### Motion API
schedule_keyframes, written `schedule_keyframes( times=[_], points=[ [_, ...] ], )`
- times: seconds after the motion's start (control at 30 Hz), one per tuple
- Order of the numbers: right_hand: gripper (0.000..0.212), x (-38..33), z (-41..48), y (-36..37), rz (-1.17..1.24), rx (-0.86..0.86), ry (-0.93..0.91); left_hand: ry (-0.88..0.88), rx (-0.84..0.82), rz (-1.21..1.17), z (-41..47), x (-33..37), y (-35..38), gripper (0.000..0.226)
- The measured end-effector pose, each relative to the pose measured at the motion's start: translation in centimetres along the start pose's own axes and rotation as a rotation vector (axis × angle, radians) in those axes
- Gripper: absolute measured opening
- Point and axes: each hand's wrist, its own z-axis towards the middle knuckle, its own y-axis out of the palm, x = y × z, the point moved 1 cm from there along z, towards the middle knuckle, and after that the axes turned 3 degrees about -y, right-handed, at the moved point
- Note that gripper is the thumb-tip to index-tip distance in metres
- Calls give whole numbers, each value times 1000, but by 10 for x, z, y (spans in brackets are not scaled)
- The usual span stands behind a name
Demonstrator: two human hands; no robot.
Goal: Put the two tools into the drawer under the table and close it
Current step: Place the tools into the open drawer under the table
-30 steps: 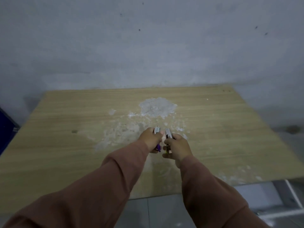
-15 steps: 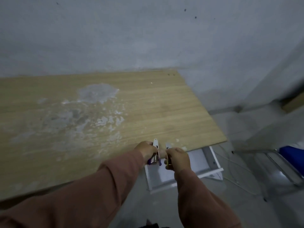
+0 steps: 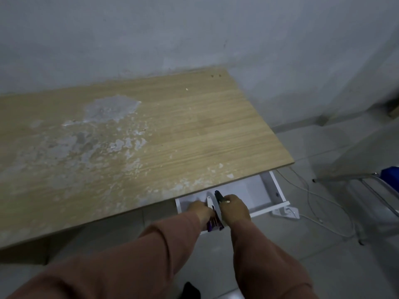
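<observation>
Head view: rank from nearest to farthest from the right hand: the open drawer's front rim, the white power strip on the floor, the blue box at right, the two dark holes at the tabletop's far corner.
From the right hand:
1. Drawer front rim, just right of the hand.
2. White power strip, on the floor past the drawer's right corner.
3. Two dark holes, at the tabletop's far corner, and the blue box, at the right edge: too close to call.
</observation>
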Motion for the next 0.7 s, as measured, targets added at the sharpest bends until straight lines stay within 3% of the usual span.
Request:
schedule_keyframes(
  times=[0.17, 0.37, 0.47, 0.57, 0.63, 0.7],
  points=[
    [28, 5, 23, 14, -285, 25, -9, 23, 86, 8, 21, -6, -3, 58],
    [37, 9, 43, 25, -452, -14, -79, 44, 202, 141, 28, -2, -6, 44],
    [37, 14, 45, 23, -500, 10, -141, 31, 258, 242, 28, 2, -4, 17],
    [35, 18, 41, 20, -513, 36, -172, 42, 284, 350, 32, 6, -1, 31],
    [36, 19, 35, 18, -493, 55, -191, 53, 290, 441, 37, 6, 1, 26],
    [36, 21, 29, 16, -449, 87, -216, 36, 286, 385, 44, 4, 1, 25]
  ],
)
